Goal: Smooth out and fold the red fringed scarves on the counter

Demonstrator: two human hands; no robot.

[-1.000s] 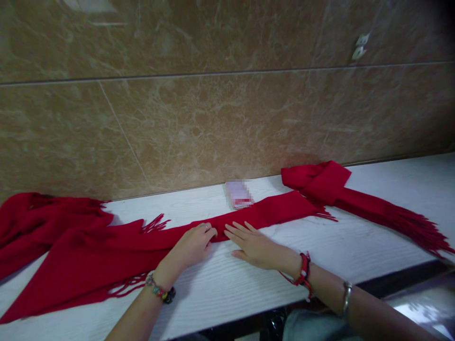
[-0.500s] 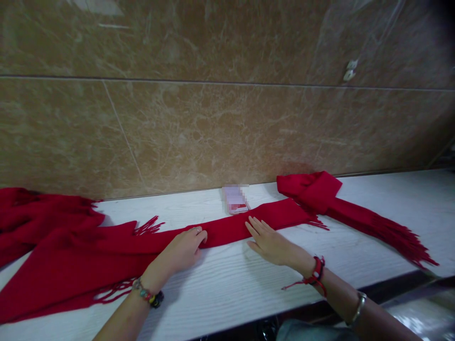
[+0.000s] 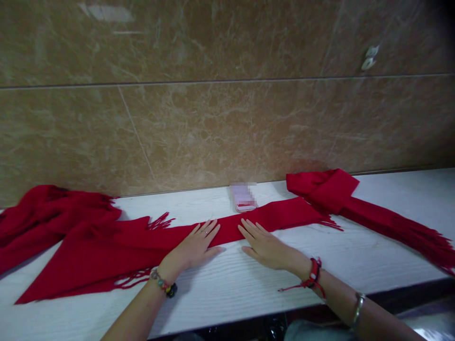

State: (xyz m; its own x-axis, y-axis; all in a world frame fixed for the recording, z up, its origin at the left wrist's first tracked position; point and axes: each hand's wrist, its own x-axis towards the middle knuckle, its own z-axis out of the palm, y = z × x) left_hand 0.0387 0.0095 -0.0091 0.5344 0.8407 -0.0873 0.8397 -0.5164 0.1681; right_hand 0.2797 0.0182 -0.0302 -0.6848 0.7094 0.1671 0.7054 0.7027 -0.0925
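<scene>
A long red fringed scarf (image 3: 280,215) lies across the white tabletop, folded into a narrow band toward the right and fanning wider at the left. My left hand (image 3: 195,245) rests on the band with its fingers stretched out. Flat on the same band, a short gap to the right, my right hand (image 3: 265,242) has its fingers extended as well. Neither hand grips the cloth. Beyond the band, close to my right hand, lies a small pinkish, partly blurred flat object (image 3: 243,198).
A folded red scarf (image 3: 327,189) lies at the right, its fringe trailing toward the table's front edge. Bunched red cloth (image 3: 60,208) sits at the far left. Behind the white table (image 3: 227,289) rises a brown marbled wall (image 3: 213,128), with a socket-like fitting (image 3: 370,58) on it.
My left hand has uncurled its fingers and now lies flat on the scarf. My right hand stays spread on the cloth, slightly nearer the left one. The camera view has shifted slightly.
</scene>
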